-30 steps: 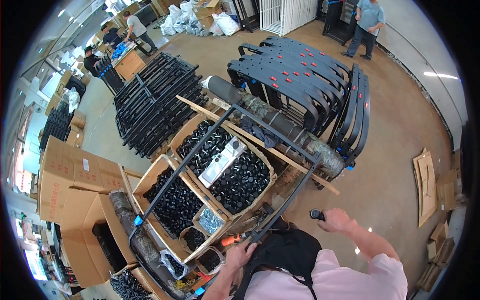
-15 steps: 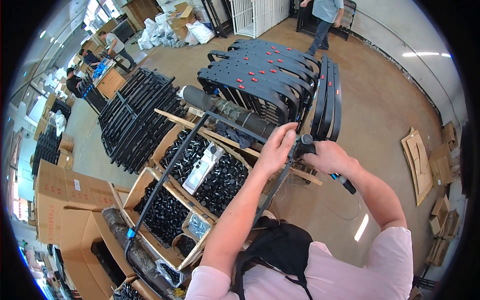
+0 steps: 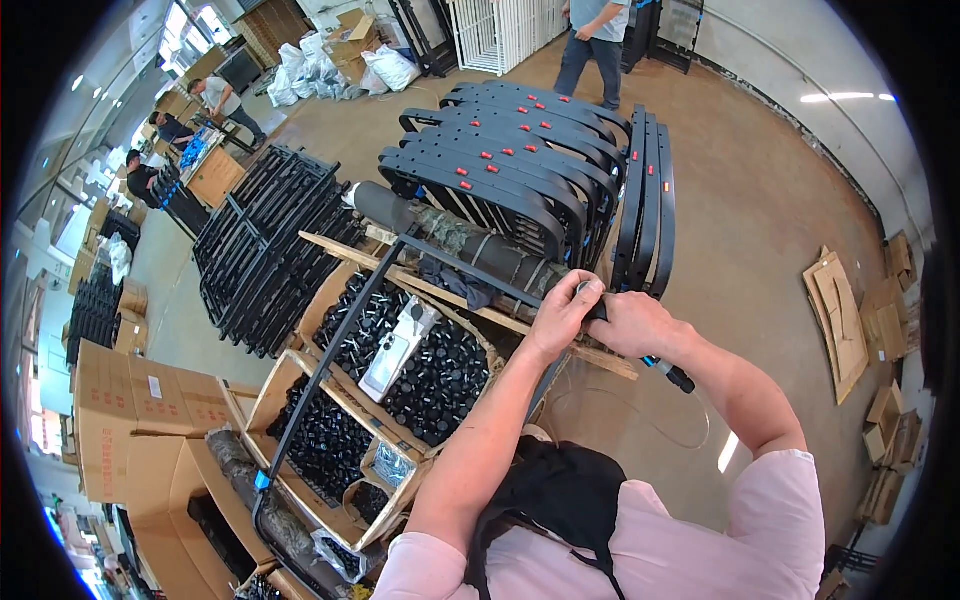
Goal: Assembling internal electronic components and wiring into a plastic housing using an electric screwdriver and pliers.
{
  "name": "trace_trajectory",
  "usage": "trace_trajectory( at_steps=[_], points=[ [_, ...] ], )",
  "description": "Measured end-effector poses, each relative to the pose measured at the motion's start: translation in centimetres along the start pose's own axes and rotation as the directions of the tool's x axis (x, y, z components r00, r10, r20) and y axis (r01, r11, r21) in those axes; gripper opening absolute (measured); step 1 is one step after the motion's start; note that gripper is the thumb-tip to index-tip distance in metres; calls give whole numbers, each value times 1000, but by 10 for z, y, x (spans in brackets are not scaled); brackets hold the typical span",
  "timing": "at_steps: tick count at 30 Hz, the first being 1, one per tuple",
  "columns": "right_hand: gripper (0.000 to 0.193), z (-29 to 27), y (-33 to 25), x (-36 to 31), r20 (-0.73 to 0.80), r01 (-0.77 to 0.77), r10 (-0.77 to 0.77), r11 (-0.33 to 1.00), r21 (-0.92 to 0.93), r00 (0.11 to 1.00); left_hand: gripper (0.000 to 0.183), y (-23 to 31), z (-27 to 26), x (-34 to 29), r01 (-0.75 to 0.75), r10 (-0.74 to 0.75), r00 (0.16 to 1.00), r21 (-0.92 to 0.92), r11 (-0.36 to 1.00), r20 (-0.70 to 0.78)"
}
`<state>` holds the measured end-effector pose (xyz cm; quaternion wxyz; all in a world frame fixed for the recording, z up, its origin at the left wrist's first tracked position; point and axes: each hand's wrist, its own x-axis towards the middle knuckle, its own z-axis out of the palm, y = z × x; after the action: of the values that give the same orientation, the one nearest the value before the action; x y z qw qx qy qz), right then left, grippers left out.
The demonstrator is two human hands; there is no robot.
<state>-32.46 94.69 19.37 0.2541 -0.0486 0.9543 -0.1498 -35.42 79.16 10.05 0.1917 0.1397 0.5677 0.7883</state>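
My right hand (image 3: 640,325) is wrapped round a black hand-held power tool (image 3: 680,378) with a blue ring, from which a thin clear hose hangs. Against the tool's front end, my left hand (image 3: 562,318) has thumb and fingers closed on a small dark round part, mostly hidden by the fingers. Both hands meet at the right corner of a bent black metal frame (image 3: 345,325), which leans across the boxes below. Under the frame, an open bin of black round-headed knobs (image 3: 432,405) holds a pale, clear-fronted case (image 3: 398,350).
Stacked black frames with red plugs (image 3: 510,150) stand ahead; other black frames (image 3: 265,240) lie to the left. A padded roll (image 3: 480,245) runs beyond the bins. Cardboard boxes (image 3: 140,400) crowd the near left. A person (image 3: 595,45) stands at the back; several others work far left.
My hands have shifted slightly down and left, and my left fingers have closed in round the dark part. The person at the back has moved left.
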Motion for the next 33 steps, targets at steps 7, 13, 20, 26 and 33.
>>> trace_trajectory(
  at_steps=[7, 13, 20, 26, 33],
  points=[
    [62, 3, -7, -9, -1, 41, -41, 999, 17, 999, 26, -10, -8, -11, -45, 45, 999, 47, 998, 12],
    [70, 10, -3, -10, -17, 9, -8, 999, 44, 1000, 27, -13, -4, -15, 1, -1, 1000, 18, 1000, 9],
    [62, 36, -4, 1, -81, -102, 107, 992, 73, 991, 34, -20, -9, -13, -66, 67, 998, 102, 993, -3],
    [36, 41, -14, 4, 84, -277, 265, 939, 205, 961, 34, -19, -11, -15, 14, -17, 999, 79, 997, 39],
    [15, 40, -43, -2, 35, -302, 309, 888, 346, 950, 36, -12, -20, -19, 45, -54, 997, 142, 989, 58]
  ],
)
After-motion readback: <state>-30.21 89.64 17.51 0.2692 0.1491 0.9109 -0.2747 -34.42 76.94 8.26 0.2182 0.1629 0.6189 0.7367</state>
